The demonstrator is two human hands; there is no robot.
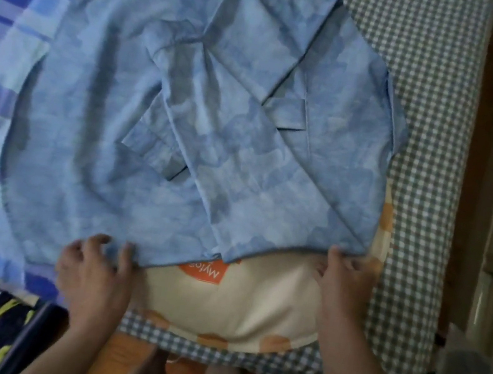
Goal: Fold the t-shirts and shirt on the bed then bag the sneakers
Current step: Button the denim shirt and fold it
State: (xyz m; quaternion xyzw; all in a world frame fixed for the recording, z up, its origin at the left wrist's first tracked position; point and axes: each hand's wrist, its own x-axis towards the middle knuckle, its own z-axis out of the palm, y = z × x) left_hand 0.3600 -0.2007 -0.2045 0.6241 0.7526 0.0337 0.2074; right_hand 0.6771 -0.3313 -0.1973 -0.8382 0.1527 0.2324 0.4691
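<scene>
On bed, both hands (217, 267) pinch blue shirt (206, 107) hem.

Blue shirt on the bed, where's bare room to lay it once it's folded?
Bare checked sheet runs right of the blue shirt. The plaid blanket borders its left; a cream cloth lies under its near hem.

The shirt (206, 107) is mottled pale and deeper blue; the bedsheet (437, 88) is grey-green and white gingham; the blanket (9, 13) is blue, purple and aqua plaid; the cloth (236, 310) is cream with orange patches.
</scene>
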